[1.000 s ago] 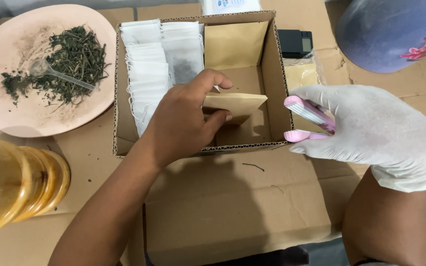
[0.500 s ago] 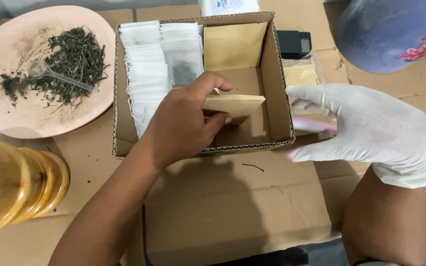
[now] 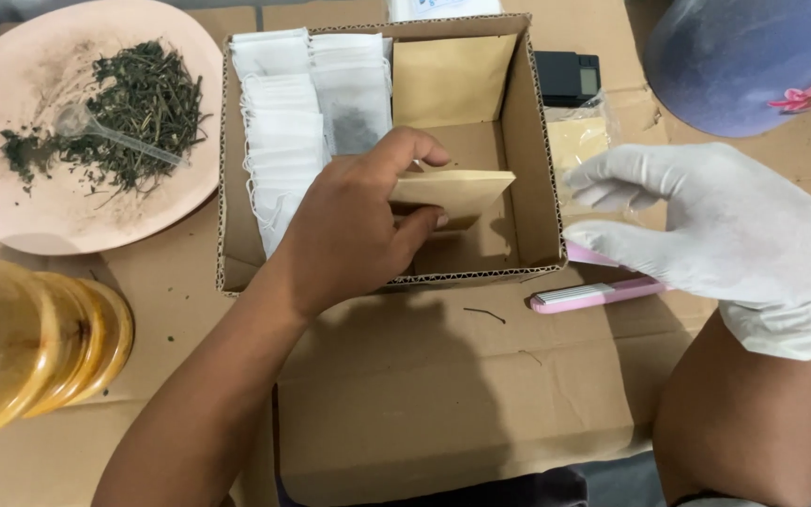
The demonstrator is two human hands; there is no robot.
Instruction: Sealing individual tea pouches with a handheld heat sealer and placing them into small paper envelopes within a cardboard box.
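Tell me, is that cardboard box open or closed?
Open. The cardboard box has no lid over it, so white sachets show inside, and the left hand reaches in holding a tan envelope.

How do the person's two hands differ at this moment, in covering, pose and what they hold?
The left hand is bare; the right hand wears a white glove. The left hand pinches a tan paper packet inside the cardboard box; the right hand is open and empty, above a pink tool outside the box. Both are over the cardboard worktop.

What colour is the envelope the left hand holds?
Tan kraft-brown envelope, held by the left hand; head view.
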